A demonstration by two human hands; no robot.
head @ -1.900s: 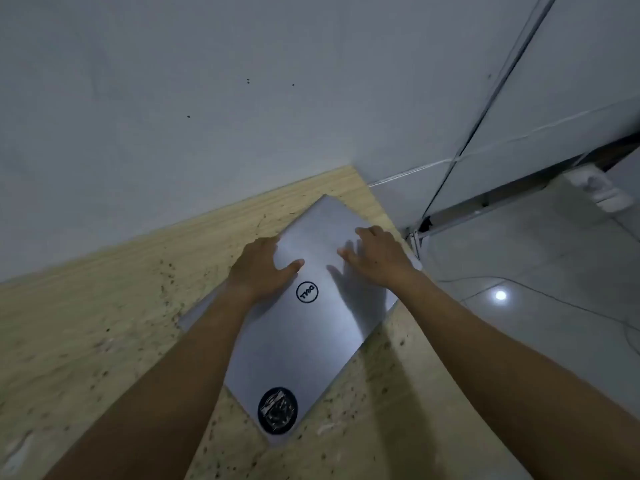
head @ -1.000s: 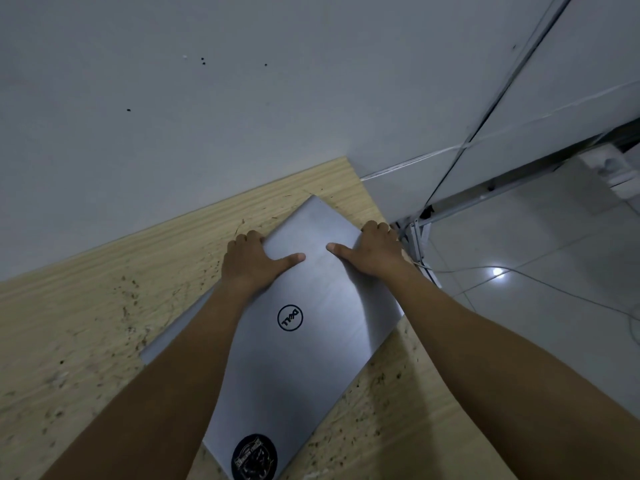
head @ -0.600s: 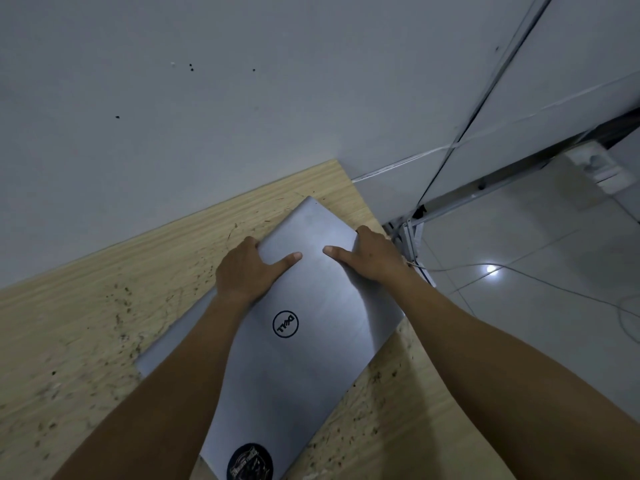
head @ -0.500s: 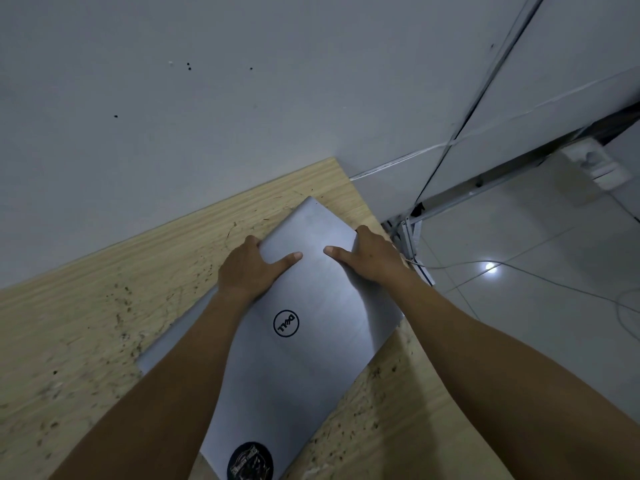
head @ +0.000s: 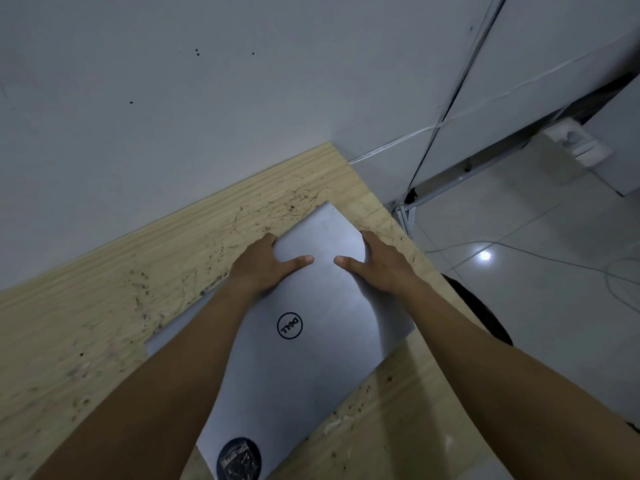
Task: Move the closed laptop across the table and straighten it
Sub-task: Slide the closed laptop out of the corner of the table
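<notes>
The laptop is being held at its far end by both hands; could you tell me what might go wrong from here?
1. The laptop lies askew, its right corner at the table edge above the floor; a push right could tip it off.
2. The left hand and right hand grip only the far end, so it may pivot unevenly.

A pale grey wall (head: 173, 98) backs the speckled wooden table (head: 86, 323); glossy floor tiles (head: 536, 289) reflect a light (head: 485, 255).

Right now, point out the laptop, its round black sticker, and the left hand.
laptop (head: 322, 368), head view, bare silver lid below the logo.
round black sticker (head: 239, 459), head view, sticker centre.
left hand (head: 265, 266), head view, back of hand.
</notes>
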